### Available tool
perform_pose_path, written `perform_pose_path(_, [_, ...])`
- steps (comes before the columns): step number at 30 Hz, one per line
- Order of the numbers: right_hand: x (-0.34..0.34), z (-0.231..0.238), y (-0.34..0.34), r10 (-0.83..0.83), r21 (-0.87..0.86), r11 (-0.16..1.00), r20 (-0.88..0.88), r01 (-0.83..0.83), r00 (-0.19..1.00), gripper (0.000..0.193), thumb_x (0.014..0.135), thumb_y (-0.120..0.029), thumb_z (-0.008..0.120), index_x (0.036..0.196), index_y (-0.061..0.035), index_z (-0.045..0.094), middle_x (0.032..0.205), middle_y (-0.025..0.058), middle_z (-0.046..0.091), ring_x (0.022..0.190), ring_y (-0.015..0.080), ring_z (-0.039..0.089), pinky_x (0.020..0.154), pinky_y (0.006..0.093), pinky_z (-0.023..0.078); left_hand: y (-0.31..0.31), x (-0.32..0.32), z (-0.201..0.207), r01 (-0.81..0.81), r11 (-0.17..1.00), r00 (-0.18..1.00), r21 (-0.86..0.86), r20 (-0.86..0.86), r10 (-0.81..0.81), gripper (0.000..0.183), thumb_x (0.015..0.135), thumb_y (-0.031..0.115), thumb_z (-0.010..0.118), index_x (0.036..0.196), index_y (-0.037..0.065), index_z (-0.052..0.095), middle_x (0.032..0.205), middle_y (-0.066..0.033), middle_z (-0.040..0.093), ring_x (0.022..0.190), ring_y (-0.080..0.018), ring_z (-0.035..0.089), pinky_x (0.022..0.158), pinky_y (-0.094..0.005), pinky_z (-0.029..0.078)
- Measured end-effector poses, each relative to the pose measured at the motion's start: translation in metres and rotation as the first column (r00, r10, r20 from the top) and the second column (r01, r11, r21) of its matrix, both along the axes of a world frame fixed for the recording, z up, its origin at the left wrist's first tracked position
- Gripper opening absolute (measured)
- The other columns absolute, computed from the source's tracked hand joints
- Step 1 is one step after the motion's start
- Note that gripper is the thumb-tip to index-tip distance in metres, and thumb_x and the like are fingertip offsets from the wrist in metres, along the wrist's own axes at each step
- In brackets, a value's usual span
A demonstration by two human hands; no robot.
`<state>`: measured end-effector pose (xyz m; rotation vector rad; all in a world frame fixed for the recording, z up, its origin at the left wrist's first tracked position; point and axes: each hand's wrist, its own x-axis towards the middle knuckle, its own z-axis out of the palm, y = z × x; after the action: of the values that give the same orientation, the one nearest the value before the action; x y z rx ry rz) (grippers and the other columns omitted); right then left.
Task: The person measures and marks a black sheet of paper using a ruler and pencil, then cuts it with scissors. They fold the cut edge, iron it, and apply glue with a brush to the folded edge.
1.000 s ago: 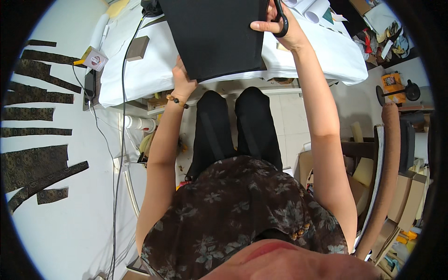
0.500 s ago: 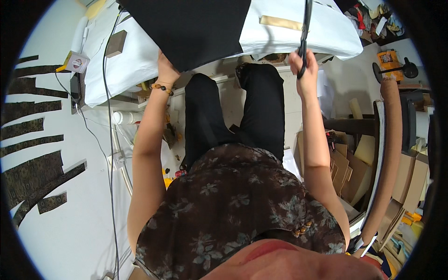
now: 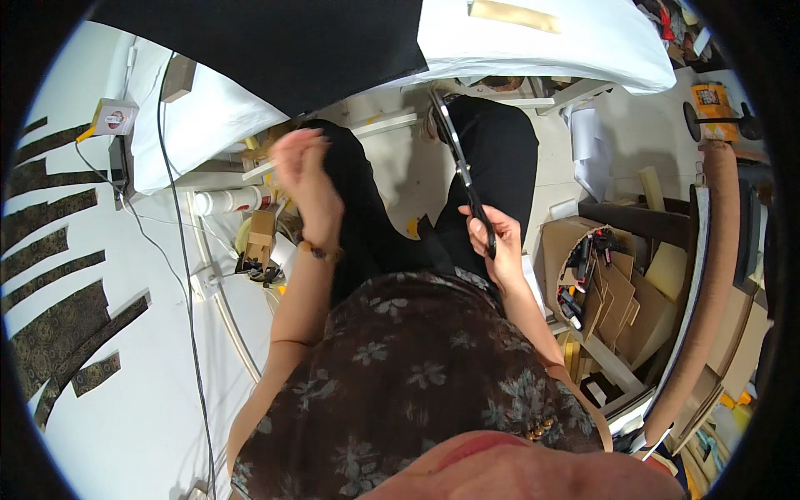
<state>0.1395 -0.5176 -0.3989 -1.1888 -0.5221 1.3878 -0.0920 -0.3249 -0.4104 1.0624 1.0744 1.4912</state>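
Roughly, left to right:
floor strips: dark patterned fabric strips lie on the white floor at far left, well apart from both hands.
cable: black cable runs down from the counter edge across the floor.
small box: a small box sits near the counter's left edge, beside a dark block.
counter: white-covered counter spans the top, its edge just above the knees.
black fabric: large black fabric sheet lies on the counter at top, overhanging the near edge; neither hand touches it.
left hand: left hand is raised below the counter edge, over the left thigh, blurred; fingers look loosely curled and hold nothing, though the blur makes it hard to tell; beaded bracelet at the wrist.
scissors: long black scissors point up toward the counter edge, blades together, handle low.
right hand: right hand is over the right thigh, fingers closed through the scissors' handle loops.
cardboard: cardboard pieces and a bin of markers stand right of the right knee.
roll: brown roll leans at far right.
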Motion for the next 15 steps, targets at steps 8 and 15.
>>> perform_pose_path(8, [-0.003, -0.008, 0.017, 0.060, 0.025, 0.998, -0.023, -0.059, 0.998, 0.035, 0.092, -0.014, 0.070, 0.120, 0.0063, 0.062, 0.068, -0.0072, 0.049, 0.054, 0.0001, 0.037, 0.049, 0.0182, 0.025, 0.030, 0.106, 0.031, 0.414, 0.874, 0.823, -0.255, 0.515, -0.240, 0.031, 0.097, 0.014, 0.056, 0.111, -0.014, 0.057, 0.114, -0.0269, 0.064, 0.109, -0.0296, 0.064, 0.104, -0.0397, 0.047])
perform_pose_path(15, [-0.010, -0.009, 0.024, 0.064, 0.034, 0.997, -0.042, -0.063, 0.997, 0.038, 0.091, -0.011, 0.070, 0.122, 0.0077, 0.061, 0.076, -0.0035, 0.053, 0.060, 0.0011, 0.043, 0.053, 0.0181, 0.030, 0.035, 0.109, 0.018, 0.360, 0.922, 0.804, -0.140, 0.548, -0.231, 0.020, 0.096, 0.008, 0.057, 0.094, -0.010, 0.066, 0.112, -0.0329, 0.064, 0.109, -0.0384, 0.065, 0.101, -0.0450, 0.051])
